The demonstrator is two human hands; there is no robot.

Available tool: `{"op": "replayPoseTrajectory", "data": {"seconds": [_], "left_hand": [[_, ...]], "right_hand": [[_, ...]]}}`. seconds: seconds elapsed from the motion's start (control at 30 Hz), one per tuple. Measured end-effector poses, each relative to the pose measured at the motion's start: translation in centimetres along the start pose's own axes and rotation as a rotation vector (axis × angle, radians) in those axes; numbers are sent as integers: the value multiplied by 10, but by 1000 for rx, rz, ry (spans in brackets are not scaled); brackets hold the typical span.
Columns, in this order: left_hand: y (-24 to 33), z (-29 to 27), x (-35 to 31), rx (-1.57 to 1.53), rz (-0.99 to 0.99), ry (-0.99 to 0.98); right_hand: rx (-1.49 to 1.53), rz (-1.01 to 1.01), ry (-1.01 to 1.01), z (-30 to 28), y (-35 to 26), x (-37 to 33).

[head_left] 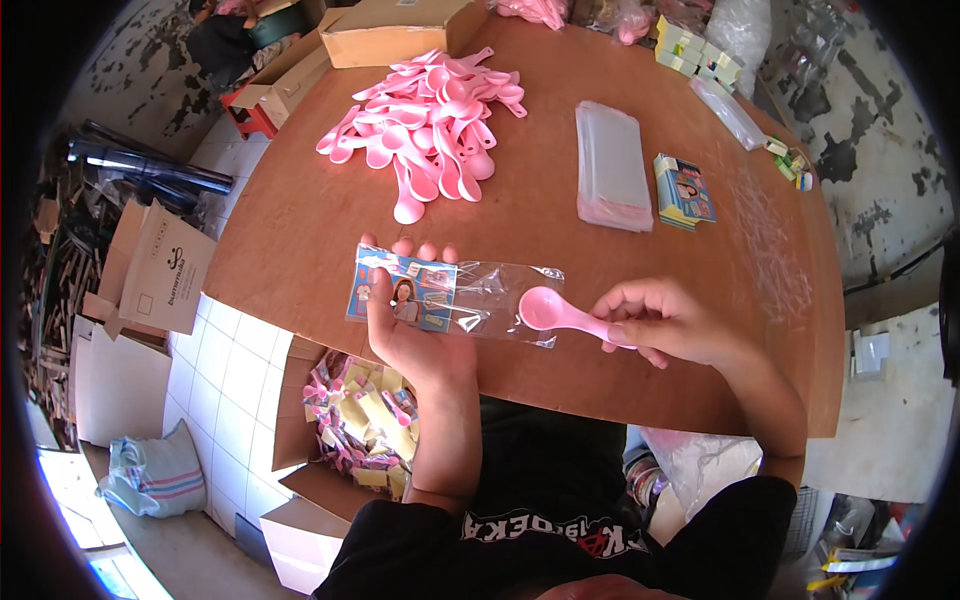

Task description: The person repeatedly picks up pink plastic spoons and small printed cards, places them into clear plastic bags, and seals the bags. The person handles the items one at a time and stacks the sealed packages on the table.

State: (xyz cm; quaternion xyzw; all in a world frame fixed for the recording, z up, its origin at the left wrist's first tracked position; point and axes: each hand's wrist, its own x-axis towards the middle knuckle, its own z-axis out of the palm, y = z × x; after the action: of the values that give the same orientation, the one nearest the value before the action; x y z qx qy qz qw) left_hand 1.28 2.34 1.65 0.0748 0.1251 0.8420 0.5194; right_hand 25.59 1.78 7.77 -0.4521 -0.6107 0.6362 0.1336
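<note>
My left hand (420, 345) is closed round a clear plastic bag (495, 290) with a blue printed card (405, 290) inside it. Its thumb lies across the card and the fingertips show beyond the far edge. Between the fingers of my right hand (665, 322) is the handle of a pink plastic spoon (550, 308). The spoon's bowl points left and overlaps the right end of the bag; whether it is inside the opening I cannot tell. A large heap of pink spoons (430, 125) lies farther off on the table.
On the brown table (520, 180) lie a stack of clear bags (612, 165), a stack of printed cards (685, 190) and clear plastic strips (765, 240). A cardboard box (400, 35) stands at the back. Below the near edge, an open carton (295, 400) holds packed spoons. A person (225, 45) sits far left.
</note>
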Motion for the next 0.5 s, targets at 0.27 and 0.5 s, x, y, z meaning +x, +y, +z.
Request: {"op": "replayPoseTrajectory", "data": {"seconds": [0.27, 0.5], "left_hand": [[-5, -3, -7, 11, -84, -102], [-13, 7, -18, 91, -142, -125]], "right_hand": [[33, -23, -24, 8, 0, 9], [145, -116, -15, 13, -2, 12]]}}
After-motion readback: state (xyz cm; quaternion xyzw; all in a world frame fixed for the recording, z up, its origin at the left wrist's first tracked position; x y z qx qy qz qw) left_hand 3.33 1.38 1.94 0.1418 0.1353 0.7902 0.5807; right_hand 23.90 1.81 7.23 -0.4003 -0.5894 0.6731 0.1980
